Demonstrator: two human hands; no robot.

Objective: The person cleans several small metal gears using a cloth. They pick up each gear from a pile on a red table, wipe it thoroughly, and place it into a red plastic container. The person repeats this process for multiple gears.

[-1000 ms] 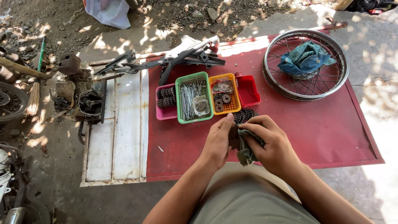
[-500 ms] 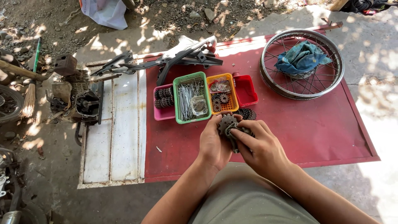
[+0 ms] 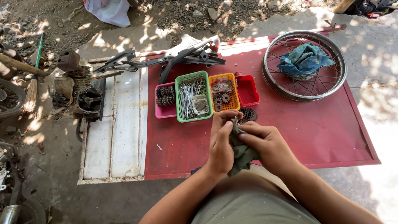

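My left hand (image 3: 221,143) and my right hand (image 3: 270,143) meet just above the near edge of a red sheet (image 3: 315,132). Both grip a dark grey-green rag (image 3: 242,152) bunched between them. Whatever the rag wraps is hidden by the cloth and my fingers. A dark toothed gear (image 3: 249,114) lies on the sheet just beyond my fingertips. Behind it stand a pink basket (image 3: 165,111) of gears, a green basket (image 3: 193,118) of thin metal spokes, an orange basket (image 3: 224,79) of small gears and a red basket (image 3: 250,90).
A spoked wheel rim (image 3: 269,79) with a blue cloth (image 3: 304,59) inside lies at the sheet's far right. Black frame parts (image 3: 166,62) lie across the back. A white metal panel (image 3: 116,137) adjoins the sheet on the left, with an engine (image 3: 78,94), a broom (image 3: 31,95) and a tyre (image 3: 8,97) beyond.
Half a second ago a gear showed between my fingers; now the rag covers it. My hands have shifted slightly toward me and closed together around the cloth.
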